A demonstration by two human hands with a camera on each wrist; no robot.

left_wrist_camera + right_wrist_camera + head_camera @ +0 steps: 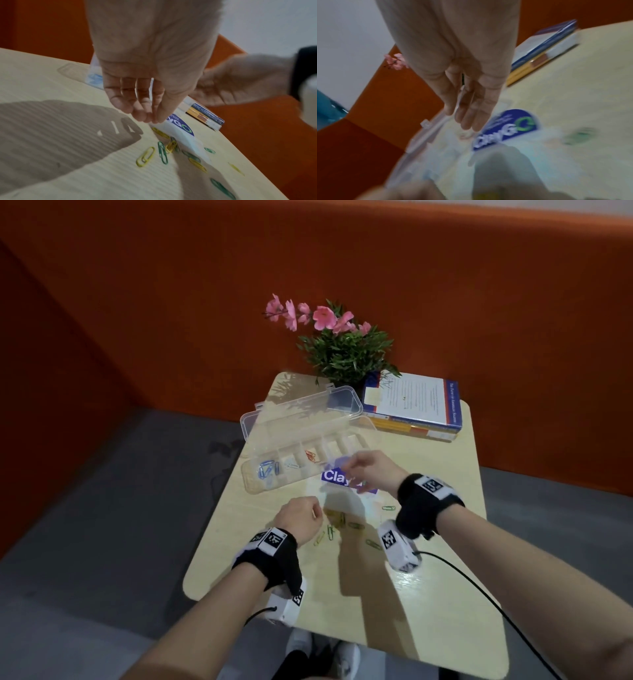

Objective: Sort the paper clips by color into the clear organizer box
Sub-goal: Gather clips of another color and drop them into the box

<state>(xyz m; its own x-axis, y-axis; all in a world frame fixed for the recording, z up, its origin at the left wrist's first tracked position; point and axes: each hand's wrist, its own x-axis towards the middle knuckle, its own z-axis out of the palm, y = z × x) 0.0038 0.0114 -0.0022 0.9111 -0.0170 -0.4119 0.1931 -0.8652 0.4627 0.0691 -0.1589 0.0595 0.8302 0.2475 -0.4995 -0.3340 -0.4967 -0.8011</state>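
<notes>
My left hand (301, 517), fingers loosely curled, empty, hovers over clips (145, 156). Right hand (371, 470) pinches the bag (346, 484); tilting it risks scattering clips beyond the box (301, 436).

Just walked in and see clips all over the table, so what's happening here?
A person is sorting paper clips by color. The open clear organizer box already holds blue clips and orange ones. The right hand holds a clear plastic bag above the table; the left hand hovers over loose yellow and green clips.

Black wristbands (426, 505) (white tagged camera blocks, cabled).
</notes>
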